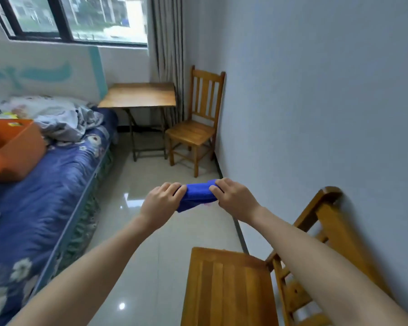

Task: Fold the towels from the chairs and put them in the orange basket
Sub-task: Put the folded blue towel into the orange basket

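Observation:
A small blue towel (197, 195), bunched into a short band, hangs in the air over the tiled floor. My left hand (161, 203) grips its left end and my right hand (234, 196) grips its right end, both with fingers curled over the cloth. The orange basket (14, 149) stands on the bed at the far left; what is inside it is hidden. A wooden chair (231, 288) is close below my right arm, its seat bare. A second wooden chair (196, 130) stands further off against the wall, its seat bare too.
A bed with a blue flowered sheet (45, 203) runs along the left, with crumpled bedding near the headboard. A small wooden folding table (139, 97) stands under the window beside the far chair. Glossy floor tiles lie between bed and wall.

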`<state>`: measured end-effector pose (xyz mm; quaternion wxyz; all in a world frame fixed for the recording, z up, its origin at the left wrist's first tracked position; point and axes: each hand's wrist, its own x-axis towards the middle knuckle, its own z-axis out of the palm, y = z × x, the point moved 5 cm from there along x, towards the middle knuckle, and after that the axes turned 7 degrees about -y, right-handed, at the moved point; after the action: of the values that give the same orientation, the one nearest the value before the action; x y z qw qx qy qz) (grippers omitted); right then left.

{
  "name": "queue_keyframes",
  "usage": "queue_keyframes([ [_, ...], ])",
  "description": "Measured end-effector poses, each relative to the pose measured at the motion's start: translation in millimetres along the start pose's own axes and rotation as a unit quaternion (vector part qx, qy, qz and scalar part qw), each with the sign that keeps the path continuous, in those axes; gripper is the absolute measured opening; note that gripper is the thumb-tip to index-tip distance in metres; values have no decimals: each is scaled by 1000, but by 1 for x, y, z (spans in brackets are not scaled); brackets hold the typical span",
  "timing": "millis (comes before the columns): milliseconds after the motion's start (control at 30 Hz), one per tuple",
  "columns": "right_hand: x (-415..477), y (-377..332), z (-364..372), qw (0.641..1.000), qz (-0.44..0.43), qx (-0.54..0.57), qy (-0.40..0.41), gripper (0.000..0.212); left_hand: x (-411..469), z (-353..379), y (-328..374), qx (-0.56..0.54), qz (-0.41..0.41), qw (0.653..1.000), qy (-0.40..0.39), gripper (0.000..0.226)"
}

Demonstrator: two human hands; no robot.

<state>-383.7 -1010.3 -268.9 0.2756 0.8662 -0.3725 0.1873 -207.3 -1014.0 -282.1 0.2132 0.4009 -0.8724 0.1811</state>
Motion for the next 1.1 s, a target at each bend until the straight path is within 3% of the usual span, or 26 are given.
queue_keyframes([
  [133, 72, -19, -33, 996, -50, -40, 63, 21, -7, -58, -51, 44, 0, 998, 39, 48],
  [200, 104, -35, -37, 994, -85, -38, 62, 32, -20, -84, -78, 68, -8, 996, 57, 54],
  [333, 175, -87, -37, 989, -121, -21, 80, 39, -62, -133, -140, 126, -24, 988, 87, 32],
  [600, 308, -202, -31, 981, -131, 46, 139, 39, -162, -201, -263, 216, -80, 969, 93, 33],
  [667, 331, -221, -37, 980, -137, 55, 134, 36, -182, -202, -283, 220, -99, 968, 75, 35],
  [933, 373, -254, -13, 978, -177, 105, 32, 62, -224, -184, -325, 226, -100, 969, 14, 47],
  [1033, 376, -247, 3, 978, -173, 115, 9, 59, -219, -177, -335, 207, -93, 974, -2, 59],
  [1100, 378, -234, 16, 978, -170, 117, -1, 52, -206, -170, -338, 213, -92, 973, -1, 46],
])
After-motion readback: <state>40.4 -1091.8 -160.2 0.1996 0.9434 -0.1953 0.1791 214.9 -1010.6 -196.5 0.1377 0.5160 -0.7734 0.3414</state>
